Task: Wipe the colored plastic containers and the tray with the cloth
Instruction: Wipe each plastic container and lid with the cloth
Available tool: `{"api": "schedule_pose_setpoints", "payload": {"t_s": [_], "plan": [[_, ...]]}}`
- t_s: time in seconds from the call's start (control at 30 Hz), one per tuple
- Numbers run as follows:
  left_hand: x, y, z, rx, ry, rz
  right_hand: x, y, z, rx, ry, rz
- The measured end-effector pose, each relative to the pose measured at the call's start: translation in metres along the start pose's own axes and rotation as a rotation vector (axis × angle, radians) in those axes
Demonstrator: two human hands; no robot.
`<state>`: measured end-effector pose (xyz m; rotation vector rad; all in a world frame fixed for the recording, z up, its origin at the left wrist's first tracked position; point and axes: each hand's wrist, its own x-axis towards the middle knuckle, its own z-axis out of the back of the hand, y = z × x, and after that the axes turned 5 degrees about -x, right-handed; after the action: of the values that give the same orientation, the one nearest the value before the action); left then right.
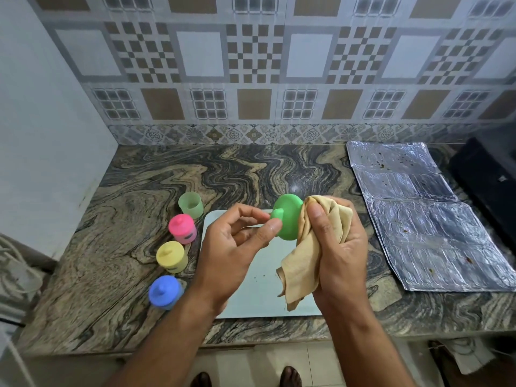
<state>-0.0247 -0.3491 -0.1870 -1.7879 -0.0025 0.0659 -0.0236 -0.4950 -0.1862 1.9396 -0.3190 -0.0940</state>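
My left hand (237, 241) pinches the knob of a green lid (289, 216), held up above the white tray (259, 291). My right hand (337, 247) grips a beige cloth (307, 258) and presses it against the lid's right side. The lidless green container (191, 204) stands on the counter left of the tray. In a row below it stand the pink container (183, 229), the yellow container (171, 256) and the blue container (164, 292), each with its lid on.
A sheet of crumpled foil (427, 219) with small stains covers the counter to the right. A black appliance (485, 180) sits at the far right. The marbled stone counter (111, 247) meets a white wall on the left and a tiled wall behind.
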Motion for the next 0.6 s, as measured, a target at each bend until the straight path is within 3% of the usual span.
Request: {"api": "schedule_pose_setpoints", "payload": {"t_s": [0.17, 0.33, 0.47, 0.6], "plan": [[0.003, 0.005, 0.003, -0.013, -0.021, 0.006, 0.0, -0.01, 0.002, -0.101, 0.024, 0.017], [0.023, 0.01, 0.038, 0.051, -0.151, -0.033, 0.001, -0.02, 0.003, -0.272, 0.014, 0.047], [0.071, 0.012, 0.097, 0.336, -0.298, -0.122, 0.001, -0.022, 0.01, -0.295, 0.018, 0.011], [0.131, 0.028, 0.163, 0.658, -0.379, -0.063, 0.001, -0.025, 0.011, -0.304, 0.047, -0.009]]}}
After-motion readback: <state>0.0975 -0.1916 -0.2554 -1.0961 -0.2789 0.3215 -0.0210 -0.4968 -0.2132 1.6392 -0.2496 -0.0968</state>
